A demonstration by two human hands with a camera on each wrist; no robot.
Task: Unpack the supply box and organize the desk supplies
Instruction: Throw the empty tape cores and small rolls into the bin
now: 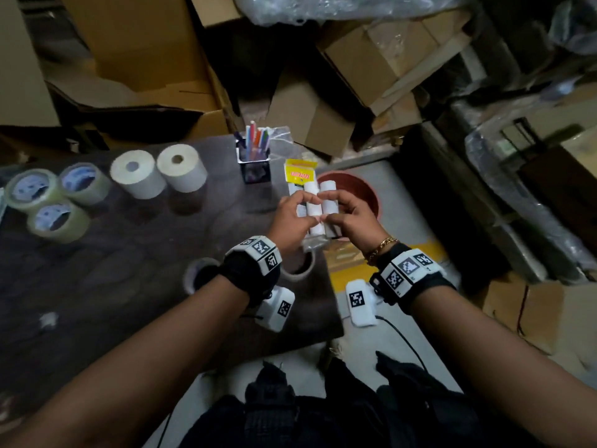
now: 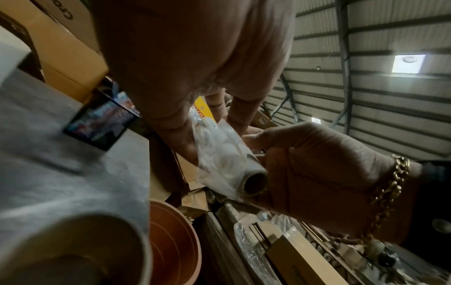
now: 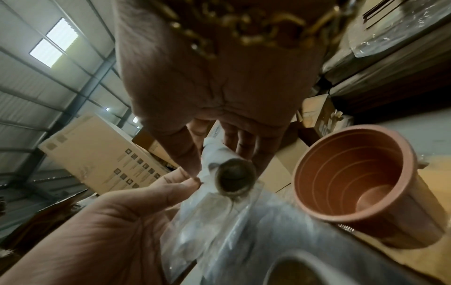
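Both hands meet over the right edge of the table point(image 1: 97, 253), holding a clear pack point(image 1: 315, 208) of small white rolls with a yellow header card between them. The left hand point(image 1: 292, 221) pinches the pack's left side, thumb and fingers curled onto the plastic; the right hand point(image 1: 347, 221) pinches its right side, fingers over the top and thumb underneath. The thumb tips nearly touch at the pack's middle. In the wrist views the near roll's cardboard core faces the camera and loose plastic hangs below it. The pack is lifted clear of the table, above an orange bin point(image 1: 368, 192) that stands on the floor just beside the table. Behind the hands stands a pen holder point(image 1: 253, 164) with coloured pens; further left, two white paper rolls point(image 1: 161, 173) and three clear tape rolls point(image 1: 55, 198)
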